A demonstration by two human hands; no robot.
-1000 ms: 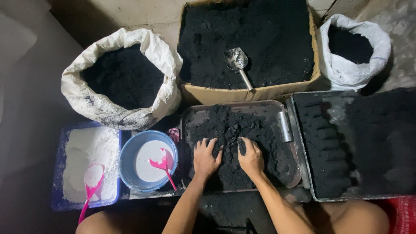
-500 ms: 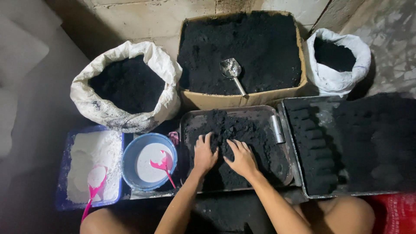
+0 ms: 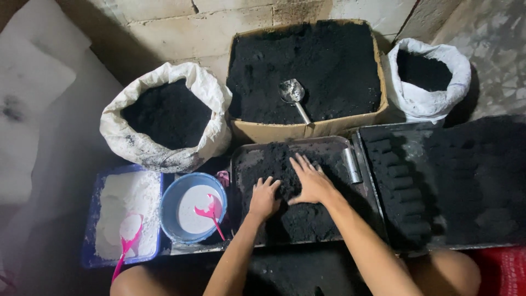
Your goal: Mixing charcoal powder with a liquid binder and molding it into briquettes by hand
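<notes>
Pressing black powder (image 3: 307,219), fingertips of left hand (image 3: 264,198) buried.

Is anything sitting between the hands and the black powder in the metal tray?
Nothing visible. The left hand and right hand both rest flat on the black powder in the metal tray. The metal tube lies off to the right.

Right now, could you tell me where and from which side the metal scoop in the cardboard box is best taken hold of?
Probably by the handle of the metal scoop: its bowl lies on the black powder, while the thin handle slants down towards the near wall of the cardboard box, its end about at the rim. Coming from above the near side, next to the tray, looks easiest.
</notes>
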